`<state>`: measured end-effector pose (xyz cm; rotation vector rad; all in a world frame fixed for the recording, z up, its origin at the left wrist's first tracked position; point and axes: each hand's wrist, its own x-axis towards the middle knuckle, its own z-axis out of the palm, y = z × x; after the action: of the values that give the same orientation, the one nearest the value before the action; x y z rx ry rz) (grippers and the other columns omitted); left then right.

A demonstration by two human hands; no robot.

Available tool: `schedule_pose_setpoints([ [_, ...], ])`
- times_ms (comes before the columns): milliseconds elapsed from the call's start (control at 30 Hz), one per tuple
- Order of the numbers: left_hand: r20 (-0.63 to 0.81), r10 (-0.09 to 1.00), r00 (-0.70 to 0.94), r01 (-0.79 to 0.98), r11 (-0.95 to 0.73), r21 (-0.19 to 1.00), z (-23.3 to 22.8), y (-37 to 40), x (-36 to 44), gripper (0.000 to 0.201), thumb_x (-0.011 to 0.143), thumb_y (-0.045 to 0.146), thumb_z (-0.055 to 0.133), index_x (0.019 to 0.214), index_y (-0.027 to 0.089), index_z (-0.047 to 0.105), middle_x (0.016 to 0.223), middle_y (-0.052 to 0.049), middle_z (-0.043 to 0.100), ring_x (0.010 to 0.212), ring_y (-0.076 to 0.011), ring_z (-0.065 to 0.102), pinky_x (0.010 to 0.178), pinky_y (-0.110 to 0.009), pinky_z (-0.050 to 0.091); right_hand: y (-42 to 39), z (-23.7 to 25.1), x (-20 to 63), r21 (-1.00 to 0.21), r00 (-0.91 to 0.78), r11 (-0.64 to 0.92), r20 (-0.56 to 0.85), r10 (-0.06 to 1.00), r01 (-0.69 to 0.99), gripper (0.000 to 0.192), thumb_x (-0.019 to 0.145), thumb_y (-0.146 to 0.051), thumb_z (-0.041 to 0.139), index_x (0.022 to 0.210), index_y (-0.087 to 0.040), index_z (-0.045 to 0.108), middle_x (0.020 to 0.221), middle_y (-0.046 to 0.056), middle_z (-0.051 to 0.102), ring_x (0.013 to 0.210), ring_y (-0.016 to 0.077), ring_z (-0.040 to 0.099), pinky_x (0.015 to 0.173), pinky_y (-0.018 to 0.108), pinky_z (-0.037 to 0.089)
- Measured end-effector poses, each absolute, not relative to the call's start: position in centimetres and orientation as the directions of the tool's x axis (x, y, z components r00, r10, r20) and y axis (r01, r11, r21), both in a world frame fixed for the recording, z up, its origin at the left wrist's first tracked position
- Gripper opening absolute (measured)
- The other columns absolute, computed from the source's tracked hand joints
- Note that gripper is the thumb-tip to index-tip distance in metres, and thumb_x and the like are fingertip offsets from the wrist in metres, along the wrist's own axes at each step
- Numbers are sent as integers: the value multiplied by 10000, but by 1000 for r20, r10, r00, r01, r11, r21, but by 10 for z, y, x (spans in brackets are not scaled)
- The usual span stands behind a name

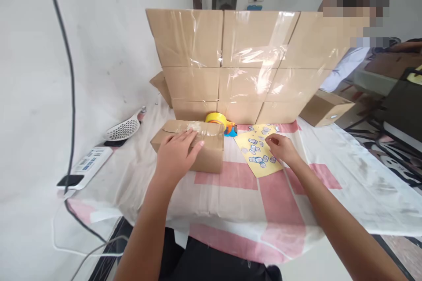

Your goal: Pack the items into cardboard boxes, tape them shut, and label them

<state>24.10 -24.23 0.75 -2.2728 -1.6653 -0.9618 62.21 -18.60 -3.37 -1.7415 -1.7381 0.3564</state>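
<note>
The small cardboard box [189, 144] lies on the bench [346, 184], on a white and pink checked cloth, just in front of a wall of stacked cartons [237, 66] wrapped in clear film. Its top flaps are closed and already sealed with clear tape, so the sealing looks done; no sticker shows on it, so any labelling seems left to do. The left hand [176, 153] rests flat on the box's top, fingers spread and holding nothing, only pressing down. To the right of the box lies a yellow sticker sheet [259, 151] with small blue and white stickers; several are gone from the sheet. The right hand [280, 147] sits on the sheet's right edge with its fingers narrowed to a pinch at a sticker; whether one is lifted I cannot tell.

Behind the box, between it and the stacked cartons, stands a tape dispenser [220, 122] with a yellow roll. Left of the box lie a white slotted scoop [123, 129], a power strip [89, 160] and a dark phone [70, 180], with a black cable [70, 96] hanging above them. Further right of the box sits another loose box [326, 107], and beyond it a second person's sleeve [346, 66]. Nothing blocks the way between sheet and box
</note>
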Motion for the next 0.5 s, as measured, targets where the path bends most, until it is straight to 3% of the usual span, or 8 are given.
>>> schedule_pose_setpoints([
  [133,560,819,125,913,-316,258,12,-243,246,411,1035,471,436,1179,240,744,1249,-65,757,1182,-287,685,1053,-446,407,-180,-49,624,-608,25,113,214,976,786,249,863,-285,548,949,-204,768,962,89,710,810,223,625,772,372,487],
  [200,604,791,97,912,-313,264,13,-245,250,383,1034,446,442,1161,240,739,1240,-66,760,1205,-286,670,1083,-450,386,-176,-58,620,-594,-32,143,194,981,792,252,879,-275,585,1010,-206,788,1001,99,683,885,238,632,825,380,490],
  [333,837,547,-21,883,-382,272,2,-253,268,329,1014,363,447,1109,199,716,1268,-112,742,1283,-289,628,1111,-469,379,-175,-71,608,-490,-123,195,176,977,850,246,880,-285,652,1069,-198,784,988,110,621,1003,289,600,894,413,480],
  [400,913,403,-60,869,-429,247,-9,-258,281,302,992,344,446,983,198,711,1143,-121,774,1153,-279,688,1036,-463,439,-177,-73,604,-478,-144,228,206,968,848,177,872,-255,648,988,-201,770,981,103,611,1009,285,588,905,407,475],
  [500,961,271,-56,880,-441,176,-23,-263,296,261,955,337,481,844,216,684,954,-110,776,940,-261,702,922,-449,482,-180,-68,603,-568,-151,283,269,951,773,105,874,-214,593,876,-202,698,945,82,630,960,249,595,868,378,470],
])
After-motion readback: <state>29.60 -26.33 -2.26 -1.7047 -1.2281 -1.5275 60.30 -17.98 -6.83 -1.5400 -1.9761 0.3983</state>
